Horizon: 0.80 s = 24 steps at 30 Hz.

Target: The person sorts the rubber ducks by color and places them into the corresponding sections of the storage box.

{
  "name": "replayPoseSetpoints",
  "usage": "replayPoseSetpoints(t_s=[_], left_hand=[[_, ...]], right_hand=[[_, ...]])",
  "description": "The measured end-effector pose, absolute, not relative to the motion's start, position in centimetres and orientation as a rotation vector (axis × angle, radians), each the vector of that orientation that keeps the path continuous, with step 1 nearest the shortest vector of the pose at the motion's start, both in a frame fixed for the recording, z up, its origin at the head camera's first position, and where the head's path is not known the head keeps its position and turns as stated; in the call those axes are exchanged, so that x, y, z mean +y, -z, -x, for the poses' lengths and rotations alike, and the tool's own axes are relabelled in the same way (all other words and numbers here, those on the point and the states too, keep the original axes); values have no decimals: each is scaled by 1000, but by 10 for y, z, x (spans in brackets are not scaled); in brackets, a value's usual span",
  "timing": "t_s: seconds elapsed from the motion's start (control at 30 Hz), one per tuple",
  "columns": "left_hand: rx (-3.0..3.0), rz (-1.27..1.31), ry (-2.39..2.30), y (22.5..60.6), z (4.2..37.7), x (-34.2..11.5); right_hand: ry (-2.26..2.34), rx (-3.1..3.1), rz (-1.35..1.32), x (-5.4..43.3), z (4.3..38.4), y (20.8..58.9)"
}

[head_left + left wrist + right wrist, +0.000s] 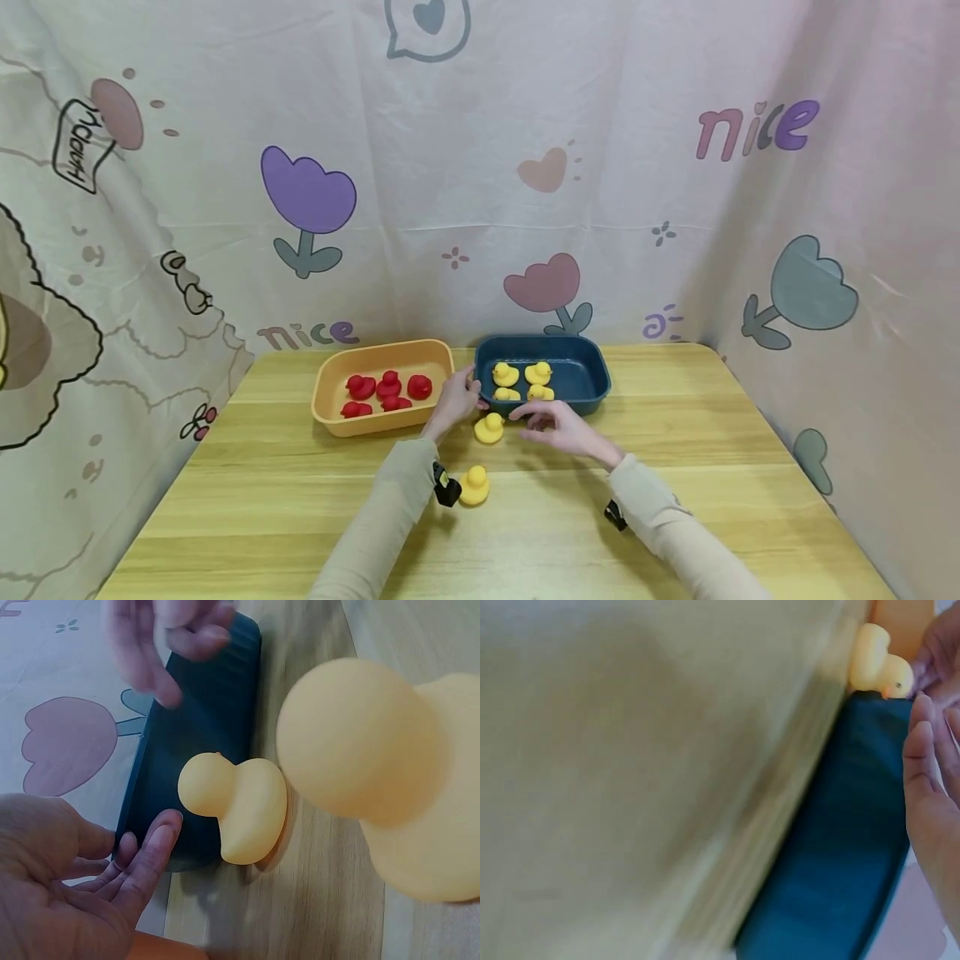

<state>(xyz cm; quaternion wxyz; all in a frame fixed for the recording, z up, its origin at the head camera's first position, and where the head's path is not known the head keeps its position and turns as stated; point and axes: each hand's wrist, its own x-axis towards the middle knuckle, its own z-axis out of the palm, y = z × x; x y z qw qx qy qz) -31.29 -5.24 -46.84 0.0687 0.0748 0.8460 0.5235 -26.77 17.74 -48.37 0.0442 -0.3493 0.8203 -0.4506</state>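
Note:
My left hand (458,398) holds the left end of a dark blue plastic bin (588,379), thumb and fingers at its wall in the left wrist view. Inside the bin, toward its left side, sit several yellow rubber ducks (506,375). My right hand (558,427) hovers over the bin's front edge with loosely bent fingers and nothing in them. One yellow duck (489,428) stands on the table in front of the bin, between both hands. Another yellow duck (474,486) is closer to me, beside the left wrist, and looms large in the left wrist view.
To the left of the blue bin stands an orange bin (337,427) with several red rubber ducks (389,384) in it. Both bins are toward the back of the wooden table (247,500). A printed curtain (442,208) hangs behind and along the sides.

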Motion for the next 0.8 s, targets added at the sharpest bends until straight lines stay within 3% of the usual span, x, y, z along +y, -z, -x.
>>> replayPoseSetpoints(t_s=[0.8], left_hand=[[2560,-226,-1561,468,312,-52]], right_hand=[[1229,2389,1003,165,275,491]])
